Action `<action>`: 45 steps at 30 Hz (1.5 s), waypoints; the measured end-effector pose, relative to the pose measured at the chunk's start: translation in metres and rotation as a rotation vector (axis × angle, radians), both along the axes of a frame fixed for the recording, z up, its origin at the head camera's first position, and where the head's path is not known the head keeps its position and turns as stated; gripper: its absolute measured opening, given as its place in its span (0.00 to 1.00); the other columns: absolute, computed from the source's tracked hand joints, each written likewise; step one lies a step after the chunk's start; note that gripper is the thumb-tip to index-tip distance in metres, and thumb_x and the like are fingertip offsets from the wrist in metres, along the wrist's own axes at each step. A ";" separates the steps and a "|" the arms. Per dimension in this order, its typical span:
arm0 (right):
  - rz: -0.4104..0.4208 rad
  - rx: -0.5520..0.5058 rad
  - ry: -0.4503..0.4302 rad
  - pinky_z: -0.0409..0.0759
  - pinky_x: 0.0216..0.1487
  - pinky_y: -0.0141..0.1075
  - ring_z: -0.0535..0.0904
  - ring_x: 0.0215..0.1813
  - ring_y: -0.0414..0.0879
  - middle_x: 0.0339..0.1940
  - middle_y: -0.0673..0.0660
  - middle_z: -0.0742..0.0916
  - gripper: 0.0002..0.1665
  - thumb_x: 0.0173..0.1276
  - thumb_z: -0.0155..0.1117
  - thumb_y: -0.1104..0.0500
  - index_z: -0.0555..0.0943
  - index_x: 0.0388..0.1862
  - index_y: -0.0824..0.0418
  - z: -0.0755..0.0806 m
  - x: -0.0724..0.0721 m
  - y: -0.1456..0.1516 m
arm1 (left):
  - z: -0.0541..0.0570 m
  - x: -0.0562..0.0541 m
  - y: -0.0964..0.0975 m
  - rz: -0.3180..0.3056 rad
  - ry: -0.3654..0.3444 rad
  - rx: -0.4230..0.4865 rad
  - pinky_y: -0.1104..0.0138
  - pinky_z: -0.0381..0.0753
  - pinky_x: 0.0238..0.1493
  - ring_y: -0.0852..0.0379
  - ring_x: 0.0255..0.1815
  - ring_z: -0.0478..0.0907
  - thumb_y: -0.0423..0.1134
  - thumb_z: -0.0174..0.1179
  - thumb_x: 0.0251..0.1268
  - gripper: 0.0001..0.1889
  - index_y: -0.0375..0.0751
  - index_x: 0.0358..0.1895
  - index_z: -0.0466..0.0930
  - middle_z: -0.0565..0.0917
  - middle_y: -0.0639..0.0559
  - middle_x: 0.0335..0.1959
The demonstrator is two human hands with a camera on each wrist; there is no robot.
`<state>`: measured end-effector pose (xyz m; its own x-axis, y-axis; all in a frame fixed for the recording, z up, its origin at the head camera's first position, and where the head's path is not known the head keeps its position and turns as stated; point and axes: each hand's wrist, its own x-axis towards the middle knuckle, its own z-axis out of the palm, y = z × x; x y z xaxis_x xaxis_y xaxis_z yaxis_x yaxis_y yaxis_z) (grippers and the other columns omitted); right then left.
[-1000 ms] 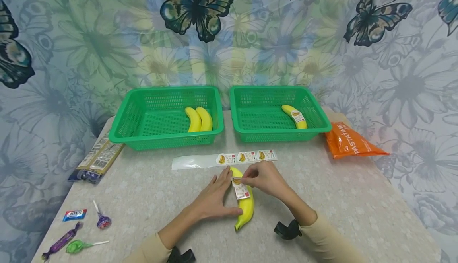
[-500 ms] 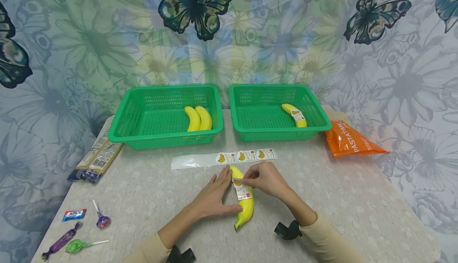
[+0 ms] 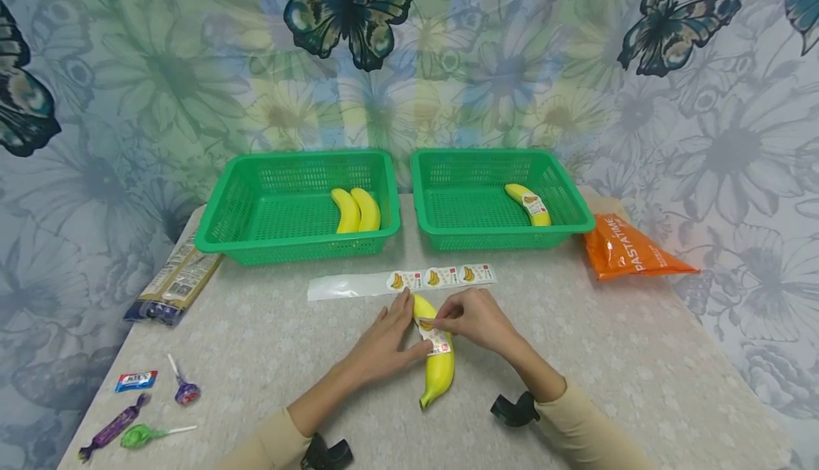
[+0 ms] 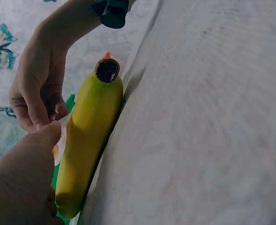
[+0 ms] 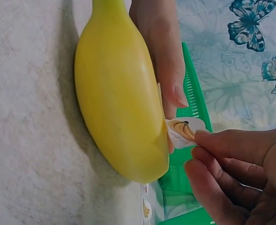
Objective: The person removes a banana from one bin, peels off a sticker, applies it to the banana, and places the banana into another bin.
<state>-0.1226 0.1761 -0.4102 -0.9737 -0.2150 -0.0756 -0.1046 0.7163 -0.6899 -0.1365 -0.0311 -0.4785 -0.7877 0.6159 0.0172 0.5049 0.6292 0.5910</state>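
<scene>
A yellow banana (image 3: 439, 377) lies on the table in front of me, its stem end towards me. On its upper side is a white sticker (image 3: 438, 343) printed with bananas, its far end lifted off the peel. My right hand (image 3: 475, 319) pinches that raised end between thumb and fingertips, as the right wrist view shows on the sticker (image 5: 182, 132). My left hand (image 3: 379, 342) lies along the banana's left side with straight fingers near its far end; its thumb touches the sticker. Just beyond lies a strip (image 3: 345, 287) of backing bearing three more stickers.
Two green baskets (image 3: 294, 251) stand at the back; the left holds two plain bananas (image 3: 355, 211), the right basket (image 3: 505, 240) one stickered banana (image 3: 528, 204). An orange bag (image 3: 633, 251) lies right, a gold packet (image 3: 182, 281) left. Several sweets, including a green lollipop (image 3: 136, 436), lie front left.
My left thumb has moved up from the lower banana onto the sticker's lower part. The right hand keeps its pinch on the sticker's far end, almost still.
</scene>
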 end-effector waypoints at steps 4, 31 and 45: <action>-0.002 -0.001 -0.001 0.78 0.24 0.29 0.78 0.22 0.36 0.21 0.47 0.87 0.06 0.57 0.75 0.57 0.87 0.25 0.56 -0.002 0.000 0.000 | -0.001 -0.001 0.001 -0.004 0.006 0.010 0.48 0.49 0.79 0.49 0.81 0.44 0.69 0.47 0.66 0.50 0.34 0.77 0.46 0.44 0.42 0.81; -0.132 -0.073 -0.054 0.76 0.20 0.32 0.79 0.19 0.40 0.18 0.49 0.86 0.08 0.56 0.75 0.55 0.86 0.24 0.57 -0.023 -0.005 0.004 | -0.002 -0.003 0.003 -0.020 -0.003 -0.021 0.47 0.50 0.79 0.50 0.81 0.46 0.70 0.51 0.63 0.53 0.34 0.78 0.45 0.45 0.44 0.81; -0.265 -0.272 -0.329 0.85 0.28 0.34 0.82 0.24 0.42 0.27 0.55 0.87 0.14 0.55 0.76 0.54 0.87 0.32 0.64 -0.040 -0.017 0.013 | 0.000 -0.007 0.003 -0.032 -0.010 -0.014 0.47 0.49 0.79 0.49 0.81 0.45 0.69 0.54 0.62 0.54 0.33 0.77 0.45 0.46 0.42 0.80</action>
